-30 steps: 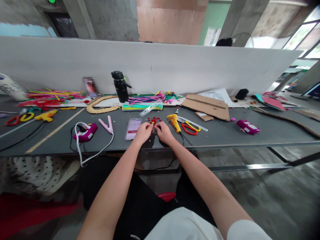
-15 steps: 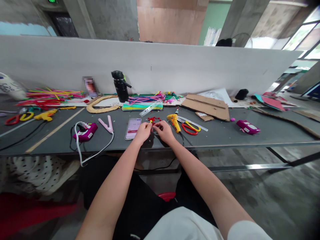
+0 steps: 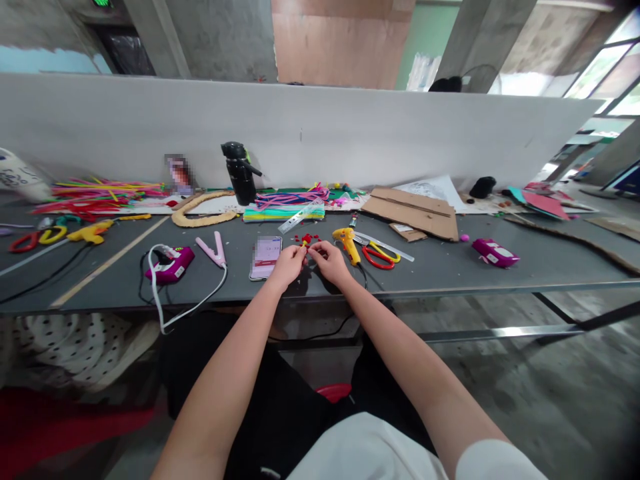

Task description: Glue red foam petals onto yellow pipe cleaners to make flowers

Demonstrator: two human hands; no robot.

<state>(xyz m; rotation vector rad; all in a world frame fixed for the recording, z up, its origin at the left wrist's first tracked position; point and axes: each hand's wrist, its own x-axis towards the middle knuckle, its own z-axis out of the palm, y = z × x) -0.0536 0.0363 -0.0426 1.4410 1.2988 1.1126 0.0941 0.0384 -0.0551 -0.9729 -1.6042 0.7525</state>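
Observation:
Both my hands meet over the grey table [image 3: 450, 270] near its front edge. My left hand [image 3: 287, 265] pinches a small red and yellow craft piece [image 3: 305, 241] at its fingertips. My right hand [image 3: 330, 260] is closed in a pinch right beside it, touching the same piece from the right. Several small red bits [image 3: 306, 236] lie scattered just behind the fingers. A phone [image 3: 266, 257] lies flat to the left of my left hand. A yellow glue gun [image 3: 347, 243] lies just right of my right hand.
Red and yellow scissors [image 3: 379, 256] and a clear ruler [image 3: 299, 217] lie nearby. A black bottle [image 3: 239, 172], pipe cleaners [image 3: 285, 205], cardboard sheets [image 3: 415, 212], a pink clamp tool [image 3: 214, 248] and two magenta devices [image 3: 170, 263] [image 3: 495, 253] sit around. A white partition [image 3: 350, 133] backs the table.
My hands stay together on the craft piece; the fingers have shifted slightly around it. Nothing else on the table has moved.

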